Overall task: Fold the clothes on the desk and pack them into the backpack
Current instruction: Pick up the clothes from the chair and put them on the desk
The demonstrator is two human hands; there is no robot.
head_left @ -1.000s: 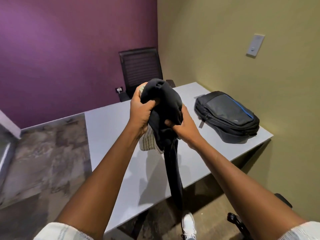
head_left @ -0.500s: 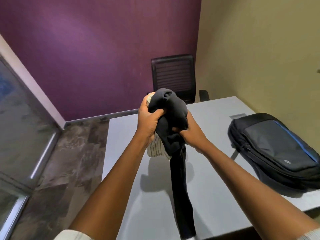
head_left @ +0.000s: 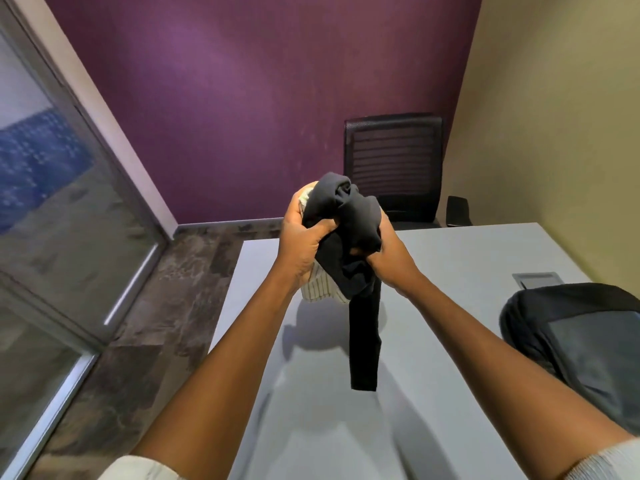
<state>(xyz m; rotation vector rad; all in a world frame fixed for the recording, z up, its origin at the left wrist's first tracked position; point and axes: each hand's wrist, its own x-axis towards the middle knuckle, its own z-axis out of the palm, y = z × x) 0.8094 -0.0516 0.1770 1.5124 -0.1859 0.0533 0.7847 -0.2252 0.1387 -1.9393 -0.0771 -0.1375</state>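
Holding bunched clothes [head_left: 346, 244] above the bench [head_left: 450, 258], we grip them with left hand [head_left: 303, 244] and right hand [head_left: 389, 256]; backpack [head_left: 581, 344] lies on the bench at right.

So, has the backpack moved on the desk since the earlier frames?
No. The backpack lies just beside the cable hatch, on its near right side, as before. Only the camera has turned left.
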